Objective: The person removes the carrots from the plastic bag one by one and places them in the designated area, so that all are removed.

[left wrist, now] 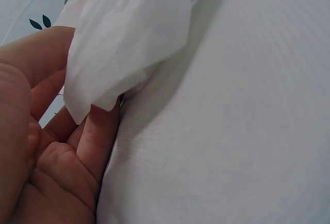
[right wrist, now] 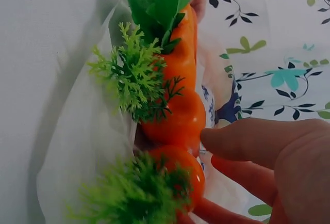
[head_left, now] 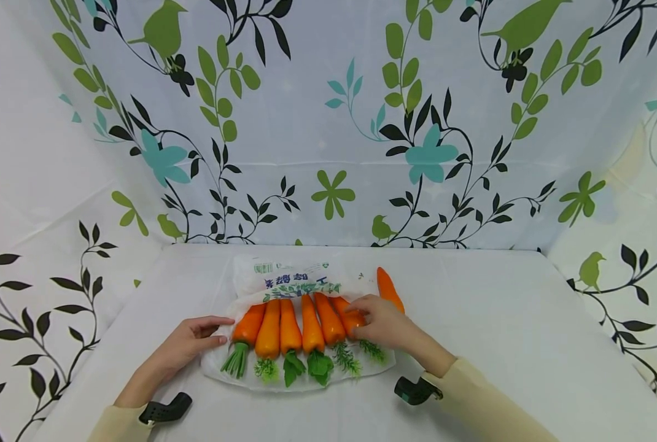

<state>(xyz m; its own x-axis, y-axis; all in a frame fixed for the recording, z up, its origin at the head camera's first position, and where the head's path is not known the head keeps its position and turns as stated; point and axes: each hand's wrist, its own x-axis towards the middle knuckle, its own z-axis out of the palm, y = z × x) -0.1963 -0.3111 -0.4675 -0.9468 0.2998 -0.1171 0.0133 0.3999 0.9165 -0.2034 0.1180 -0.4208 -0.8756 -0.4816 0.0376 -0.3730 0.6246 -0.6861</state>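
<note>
Several orange toy carrots [head_left: 291, 331] with green tops lie side by side on a white plastic bag [head_left: 245, 273], tips toward its printed part. My right hand [head_left: 386, 322] grips the rightmost carrot [right wrist: 193, 182], the thumb on its inner side against the neighbouring carrot and the fingers around its outer side. At the bag's left edge, my left hand [head_left: 193, 341] holds the thin plastic beside the leftmost carrot [head_left: 248, 325]. In the left wrist view a flap of the bag [left wrist: 131, 33] covers those fingertips. Another orange carrot [head_left: 389, 288] lies beyond the right hand, partly hidden.
All of this rests on a white-covered table [head_left: 483, 319]. A cloth [head_left: 284, 202] printed with leaves, birds and flowers hangs behind it and along both sides. Dark wrist devices [head_left: 165, 410] sit at both sleeves.
</note>
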